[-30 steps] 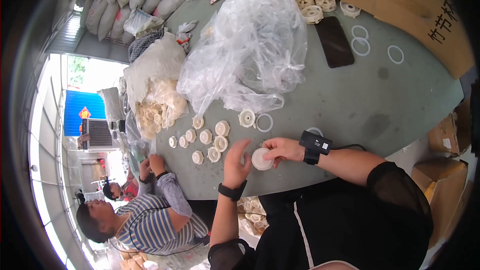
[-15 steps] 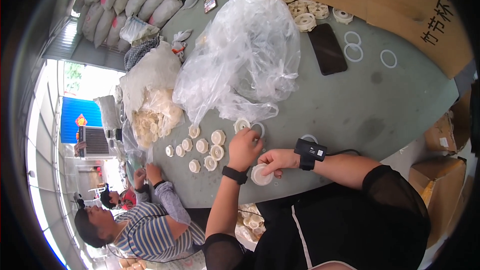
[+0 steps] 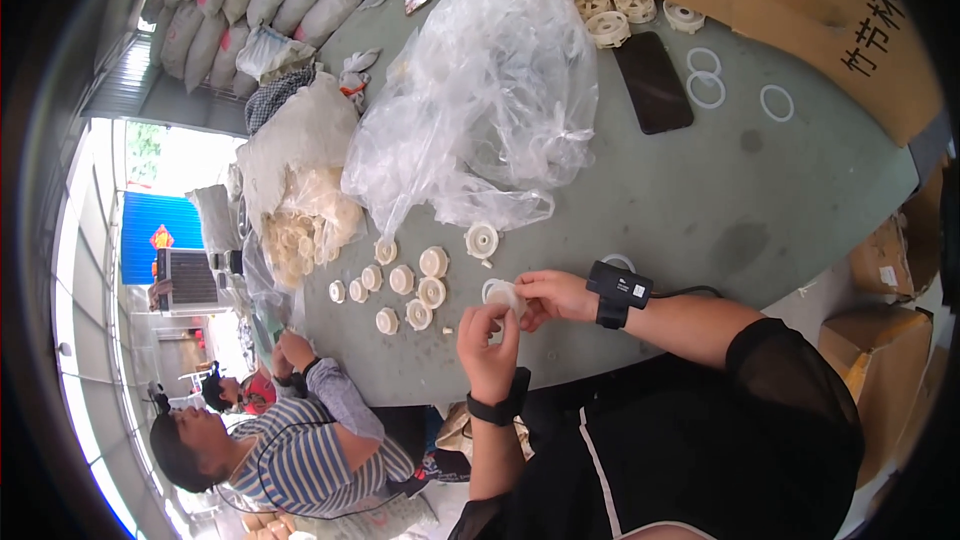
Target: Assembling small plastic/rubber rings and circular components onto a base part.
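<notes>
In front of me, just above the table's near edge, my two hands meet at a round white plastic lid. My right hand (image 3: 556,297) grips the lid (image 3: 509,304) from its right side. A thin white ring (image 3: 489,286) is pinched in my left hand (image 3: 487,352), against the lid; whether it is seated is hidden by the fingers. Several cream round plastic parts (image 3: 403,280) lie on the table to the left of my hands. A larger one (image 3: 481,240) rests just beyond them.
A heap of clear plastic bags (image 3: 480,100) covers the table's middle. Beyond lie a black phone (image 3: 654,83), loose white rings (image 3: 777,103), a pile of cream parts (image 3: 607,28) and a cardboard sheet (image 3: 760,0). At the left, a co-worker (image 3: 300,450) sits near an open sack of parts (image 3: 300,230).
My left hand has picked up the white ring from the table and brought it to the lid. My right hand has raised and tilted the lid toward it.
</notes>
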`<state>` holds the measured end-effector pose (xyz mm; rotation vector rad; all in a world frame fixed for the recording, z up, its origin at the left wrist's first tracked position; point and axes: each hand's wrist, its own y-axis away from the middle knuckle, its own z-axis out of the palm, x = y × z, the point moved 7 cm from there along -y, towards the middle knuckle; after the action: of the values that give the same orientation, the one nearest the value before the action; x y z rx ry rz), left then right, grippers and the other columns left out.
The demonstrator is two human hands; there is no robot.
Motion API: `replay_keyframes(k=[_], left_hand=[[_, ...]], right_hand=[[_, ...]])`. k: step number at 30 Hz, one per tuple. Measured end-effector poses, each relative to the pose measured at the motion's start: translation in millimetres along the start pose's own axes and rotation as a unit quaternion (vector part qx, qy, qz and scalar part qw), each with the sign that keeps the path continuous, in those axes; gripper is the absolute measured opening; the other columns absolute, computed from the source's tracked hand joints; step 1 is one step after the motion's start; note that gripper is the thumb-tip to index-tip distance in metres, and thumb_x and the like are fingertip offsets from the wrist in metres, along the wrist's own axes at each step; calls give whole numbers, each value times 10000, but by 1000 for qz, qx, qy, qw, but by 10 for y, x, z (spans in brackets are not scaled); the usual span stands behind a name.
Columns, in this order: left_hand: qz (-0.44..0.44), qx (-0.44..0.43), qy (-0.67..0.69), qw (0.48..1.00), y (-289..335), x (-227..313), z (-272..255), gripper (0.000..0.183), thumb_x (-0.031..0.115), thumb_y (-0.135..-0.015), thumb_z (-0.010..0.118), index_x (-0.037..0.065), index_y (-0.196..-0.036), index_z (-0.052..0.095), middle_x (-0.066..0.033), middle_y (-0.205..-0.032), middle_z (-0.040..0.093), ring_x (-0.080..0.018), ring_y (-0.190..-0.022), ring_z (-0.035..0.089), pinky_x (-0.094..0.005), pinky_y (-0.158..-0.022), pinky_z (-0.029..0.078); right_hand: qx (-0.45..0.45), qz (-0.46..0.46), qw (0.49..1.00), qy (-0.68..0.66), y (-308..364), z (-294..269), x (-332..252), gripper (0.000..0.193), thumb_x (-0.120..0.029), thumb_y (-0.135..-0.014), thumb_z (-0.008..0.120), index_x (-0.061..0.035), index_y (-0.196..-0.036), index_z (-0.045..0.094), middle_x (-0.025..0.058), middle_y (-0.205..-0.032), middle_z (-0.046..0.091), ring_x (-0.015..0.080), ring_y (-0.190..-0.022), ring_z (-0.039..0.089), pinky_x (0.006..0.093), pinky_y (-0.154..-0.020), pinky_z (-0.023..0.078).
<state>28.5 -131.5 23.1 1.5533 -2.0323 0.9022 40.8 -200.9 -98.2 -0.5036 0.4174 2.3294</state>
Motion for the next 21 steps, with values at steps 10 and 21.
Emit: replay_keyframes(k=[10,21], left_hand=[[99,10,-74,992,96,98,44,151,-26,-681,633,48,-808,600,-45,-752,516,-123,-644,483,-232,-566,394],[-267,108,468,835,304,-618,221,208,61,-815,552,30,-1005,472,-42,-920,538,-92,-743,498,-206,-635,406]], right_hand=[[22,-38,998,53,58,-3,-95,247,-177,-814,571,-28,-1000,510,48,-862,574,127,-744,598,273,-698,500],[-1,-21,999,29,72,54,-106,194,-92,-806,534,9,-970,509,78,-851,574,150,-744,595,299,-713,498]])
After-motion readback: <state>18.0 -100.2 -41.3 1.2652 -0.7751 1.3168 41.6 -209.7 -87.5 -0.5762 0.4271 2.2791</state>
